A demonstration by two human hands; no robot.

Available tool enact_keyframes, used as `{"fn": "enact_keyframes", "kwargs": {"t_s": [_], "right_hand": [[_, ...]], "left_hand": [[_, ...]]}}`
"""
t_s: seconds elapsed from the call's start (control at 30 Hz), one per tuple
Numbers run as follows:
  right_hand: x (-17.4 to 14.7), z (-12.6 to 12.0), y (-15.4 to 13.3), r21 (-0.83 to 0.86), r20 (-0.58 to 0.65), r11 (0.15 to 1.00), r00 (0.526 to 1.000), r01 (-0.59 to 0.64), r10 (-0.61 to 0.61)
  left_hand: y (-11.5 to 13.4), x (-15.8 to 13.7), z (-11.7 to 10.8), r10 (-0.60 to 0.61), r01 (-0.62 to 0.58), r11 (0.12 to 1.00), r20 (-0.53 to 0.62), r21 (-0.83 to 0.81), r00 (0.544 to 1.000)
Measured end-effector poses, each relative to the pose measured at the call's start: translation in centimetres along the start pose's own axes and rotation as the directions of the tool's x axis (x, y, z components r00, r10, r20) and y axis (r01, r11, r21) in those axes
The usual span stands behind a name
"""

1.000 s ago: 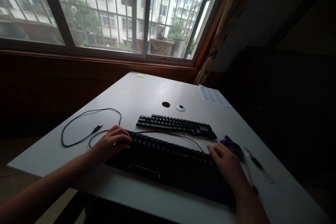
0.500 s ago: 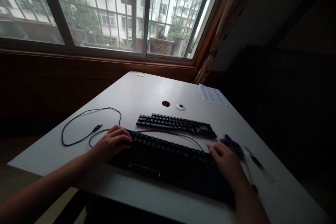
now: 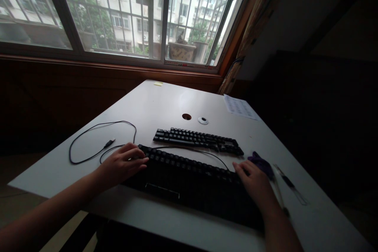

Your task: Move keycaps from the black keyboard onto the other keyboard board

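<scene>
A wide black keyboard point(image 3: 189, 191) with a deep palm rest lies near the table's front edge, rows of keycaps showing along its far side. My left hand point(image 3: 128, 161) is at its left end, fingers curled over the keys and edge, thumb mostly hidden. At the right end my right hand point(image 3: 252, 179) grips the keyboard, thumb and index finger close together by the corner keys. Just behind lies a keyboard-shaped block of black keycaps point(image 3: 197, 139). The black cable point(image 3: 88, 126) loops to the left, ending in a USB plug point(image 3: 110, 143).
A purple cloth point(image 3: 261, 164) lies right of my right hand, beside a wire keycap puller point(image 3: 291, 185) with a dark handle. Further back are a round table hole point(image 3: 186, 117), its white cover ring point(image 3: 203, 121), a paper sheet point(image 3: 240, 107) and a yellow note point(image 3: 158, 84).
My left hand has shifted slightly, its fingers drawing back a little and uncovering the keyboard's left corner keys. My right hand stays in nearly the same place.
</scene>
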State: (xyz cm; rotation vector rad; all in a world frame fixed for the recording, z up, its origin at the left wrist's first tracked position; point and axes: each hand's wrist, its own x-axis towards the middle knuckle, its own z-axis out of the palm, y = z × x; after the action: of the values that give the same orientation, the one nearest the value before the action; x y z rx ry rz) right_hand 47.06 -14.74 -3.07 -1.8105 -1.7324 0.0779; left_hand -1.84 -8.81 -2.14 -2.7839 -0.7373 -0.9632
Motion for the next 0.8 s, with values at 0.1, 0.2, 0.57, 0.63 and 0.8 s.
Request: {"fn": "enact_keyframes", "kwargs": {"t_s": [0.1,0.2,0.57,0.63,0.8], "right_hand": [[0.0,0.0,-0.1,-0.005,0.001,1.000,1.000,-0.006,0.006],[0.0,0.1,0.1,-0.013,0.002,1.000,1.000,0.003,-0.003],[-0.2,-0.5,-1.4,-0.312,-0.079,0.930,0.970,0.194,-0.229],[-0.4,-0.9,-3.0,-0.293,-0.060,0.921,0.956,0.257,-0.286],[-1.4,-0.3,-6.8,-0.100,0.023,0.890,0.895,0.446,-0.446]], "left_hand": [[0.2,0.0,-0.3,0.033,-0.034,0.997,0.023,0.068,0.999],[0.5,0.2,-0.4,0.036,-0.039,0.994,0.031,0.100,0.999],[0.8,-0.2,-0.2,0.016,-0.014,0.998,-0.027,0.066,0.999],[0.6,-0.5,-0.3,0.000,0.002,0.998,-0.035,0.055,0.999],[0.4,-0.7,-0.5,-0.027,0.028,0.999,-0.018,0.027,0.999]]}}
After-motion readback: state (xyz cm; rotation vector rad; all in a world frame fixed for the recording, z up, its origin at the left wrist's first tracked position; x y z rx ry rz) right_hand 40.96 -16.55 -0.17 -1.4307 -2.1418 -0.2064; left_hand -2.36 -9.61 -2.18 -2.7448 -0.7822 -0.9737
